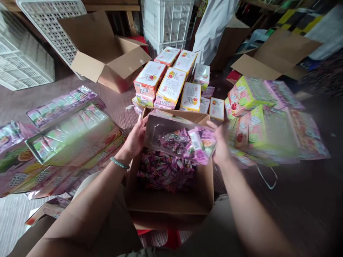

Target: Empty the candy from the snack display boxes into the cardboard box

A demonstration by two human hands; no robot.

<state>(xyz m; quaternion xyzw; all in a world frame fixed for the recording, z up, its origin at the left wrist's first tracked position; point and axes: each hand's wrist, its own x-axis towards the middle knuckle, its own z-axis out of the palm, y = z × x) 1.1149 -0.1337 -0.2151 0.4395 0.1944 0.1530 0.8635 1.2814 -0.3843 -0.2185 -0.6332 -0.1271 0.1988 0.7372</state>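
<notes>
My left hand [136,137] grips the left end of a clear plastic tray [171,137] that holds several purple-wrapped candies. My right hand [221,142], blurred by motion, holds the tray's right end. The tray is tilted above an open cardboard box [171,207] between my knees. A heap of purple wrapped candies [164,171] lies inside the box. A green bead bracelet [119,163] circles my left wrist.
Flattened green and purple packaging [59,142] is stacked at left. Green and pink boxes [268,121] pile up at right. White and orange boxes [168,84] sit behind. An empty open carton [107,60] and white crates [166,21] stand further back.
</notes>
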